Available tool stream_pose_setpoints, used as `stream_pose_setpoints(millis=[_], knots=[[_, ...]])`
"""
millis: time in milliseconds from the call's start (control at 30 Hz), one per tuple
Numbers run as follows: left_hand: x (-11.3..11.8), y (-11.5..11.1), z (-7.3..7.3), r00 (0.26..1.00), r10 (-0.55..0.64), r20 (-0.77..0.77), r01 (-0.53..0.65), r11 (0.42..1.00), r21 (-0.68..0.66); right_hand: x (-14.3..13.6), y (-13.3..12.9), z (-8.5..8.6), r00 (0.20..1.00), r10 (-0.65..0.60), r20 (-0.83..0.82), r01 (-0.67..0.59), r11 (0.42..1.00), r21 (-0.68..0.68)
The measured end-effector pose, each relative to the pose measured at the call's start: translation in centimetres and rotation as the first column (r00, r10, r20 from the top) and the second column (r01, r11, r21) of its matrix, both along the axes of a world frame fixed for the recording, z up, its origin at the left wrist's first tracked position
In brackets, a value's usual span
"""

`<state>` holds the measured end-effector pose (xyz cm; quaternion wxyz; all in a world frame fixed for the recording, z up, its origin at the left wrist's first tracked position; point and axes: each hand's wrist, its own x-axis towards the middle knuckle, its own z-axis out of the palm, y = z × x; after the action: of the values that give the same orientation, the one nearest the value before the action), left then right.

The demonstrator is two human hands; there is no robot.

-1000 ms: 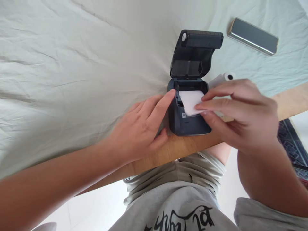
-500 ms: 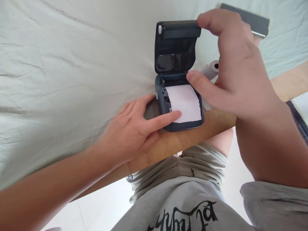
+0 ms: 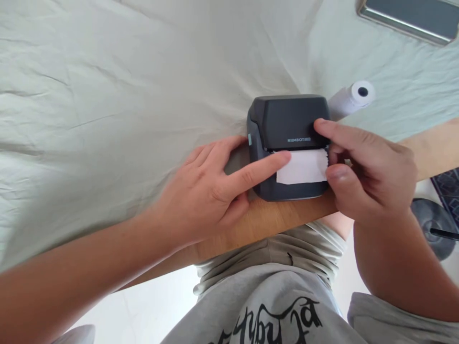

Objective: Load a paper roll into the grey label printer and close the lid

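Observation:
A dark label printer (image 3: 296,122) marked NIIMBOT stands on the table near its front edge, its lid down. A strip of white paper (image 3: 304,173) sticks out from under the lid over the printer's front. My left hand (image 3: 218,186) holds the printer's left side, its index finger lying on the strip. My right hand (image 3: 373,172) grips the right side, with the index finger on the lid and the thumb by the strip's right edge. The other fingers of the right hand are curled and partly hidden.
A white paper roll (image 3: 349,100) lies just behind the printer on the right. A phone-like slab (image 3: 412,19) with a metallic rim is at the upper right. Pale wrinkled cloth (image 3: 125,95) covers the table, up to a wooden edge (image 3: 279,212). A dark round base (image 3: 433,229) is below right.
The printer's lid has swung down and is closed, with the paper's end left outside. My right hand has come down from the raised lid to the printer's right side. The camera view has shifted.

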<state>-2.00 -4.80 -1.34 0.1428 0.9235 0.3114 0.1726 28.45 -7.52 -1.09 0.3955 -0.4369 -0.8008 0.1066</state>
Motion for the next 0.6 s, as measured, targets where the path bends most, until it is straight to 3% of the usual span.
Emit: stream_pose_setpoints(millis=[133,400,500,600], knots=[[0.28,-0.24,0.14,0.999,0.054,0.004,-0.054,0.999,0.001,-0.29,0.16,0.12,1.000,0.021,-0.014,-0.020,0.999,0.047],[0.43,-0.03,0.98,0.997,0.066,-0.039,-0.070,0.992,-0.107,-0.63,-0.32,-0.04,0.997,-0.071,0.013,0.070,0.996,0.053],[0.38,0.01,0.82,0.998,0.055,-0.042,-0.058,0.996,-0.065,-0.60,-0.12,0.18,0.999,-0.014,0.043,0.011,0.999,0.050],[0.27,-0.02,0.40,0.999,0.052,-0.003,-0.052,0.999,0.016,-0.58,-0.20,-0.15,0.999,-0.046,0.000,0.046,0.998,0.044]])
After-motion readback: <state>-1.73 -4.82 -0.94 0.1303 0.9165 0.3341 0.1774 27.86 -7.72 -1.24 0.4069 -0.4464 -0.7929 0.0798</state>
